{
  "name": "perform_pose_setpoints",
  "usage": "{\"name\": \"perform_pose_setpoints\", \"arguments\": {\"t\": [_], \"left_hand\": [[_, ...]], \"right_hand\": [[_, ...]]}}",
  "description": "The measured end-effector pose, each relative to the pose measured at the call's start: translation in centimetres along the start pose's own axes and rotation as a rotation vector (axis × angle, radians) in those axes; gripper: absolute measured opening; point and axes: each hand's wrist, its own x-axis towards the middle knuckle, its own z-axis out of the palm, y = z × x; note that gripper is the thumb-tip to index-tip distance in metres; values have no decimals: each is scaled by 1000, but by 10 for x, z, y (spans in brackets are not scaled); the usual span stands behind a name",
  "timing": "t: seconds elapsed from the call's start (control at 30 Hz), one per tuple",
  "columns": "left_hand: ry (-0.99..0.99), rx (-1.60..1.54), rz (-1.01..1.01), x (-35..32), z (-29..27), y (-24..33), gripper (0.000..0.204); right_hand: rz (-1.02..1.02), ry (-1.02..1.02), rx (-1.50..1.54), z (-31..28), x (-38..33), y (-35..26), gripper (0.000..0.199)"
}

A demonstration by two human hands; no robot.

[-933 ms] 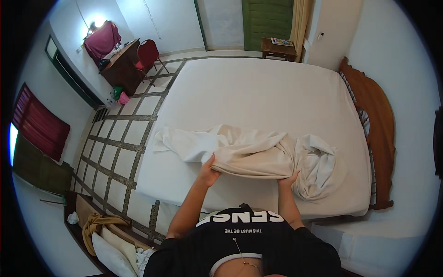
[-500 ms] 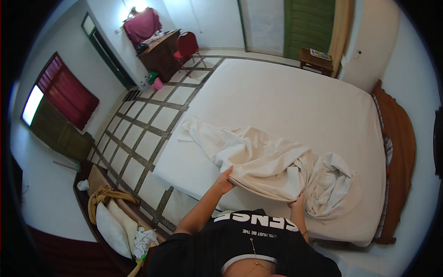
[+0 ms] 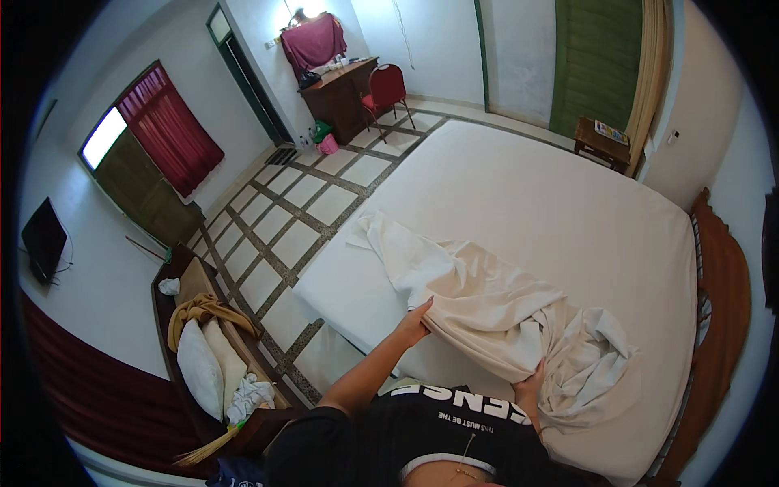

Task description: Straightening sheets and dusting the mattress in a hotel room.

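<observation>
A crumpled off-white bed sheet [image 3: 487, 296] lies across the near part of a large mattress [image 3: 535, 187] fitted with a pale cover. My left hand [image 3: 415, 321] is closed on the sheet's near edge, thumb on top. Farther right, my right hand [image 3: 531, 381] grips the same edge, its fingers partly hidden by cloth. Between the two hands the edge runs in a slanting line over the mattress. A bunched heap of the sheet [image 3: 588, 365] rests to the right of my right hand.
A wooden headboard [image 3: 718, 325] borders the bed on the right. On the left, a wooden bench [image 3: 195, 280] holds pillows [image 3: 199, 369] and a brown cloth [image 3: 199, 315]. Beyond the tiled floor [image 3: 296, 231] stand a red chair [image 3: 385, 88] and a desk [image 3: 341, 101]. A small table [image 3: 600, 146] stands at the far corner.
My view has swung left, so the room appears shifted right. Both hands keep hold of the sheet. The edge between them hangs less curved than before.
</observation>
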Motion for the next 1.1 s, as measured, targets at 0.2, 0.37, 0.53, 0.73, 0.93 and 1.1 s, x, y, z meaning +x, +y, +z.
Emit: {"name": "perform_pose_setpoints", "arguments": {"t": [0.2,0.37,0.53,0.73,0.93,1.1], "left_hand": [[27,156,222,11,-6,43,54],[129,197,419,26,9,97,61],[284,257,770,48,8,184,62],[139,-94,863,36,-46,265,52],[632,885,144,87,-110,232,68],[276,1344,-135,92,-125,144,91]], "right_hand": [[-83,-66,120,26,25,-8,60],[-523,-48,252,70,23,-33,64],[-750,45,367,71,17,-93,62],[-1028,129,273,-2,7,-128,61],[-973,475,-99,42,20,-162,61],[-643,591,-1296,141,39,-113,85]]}}
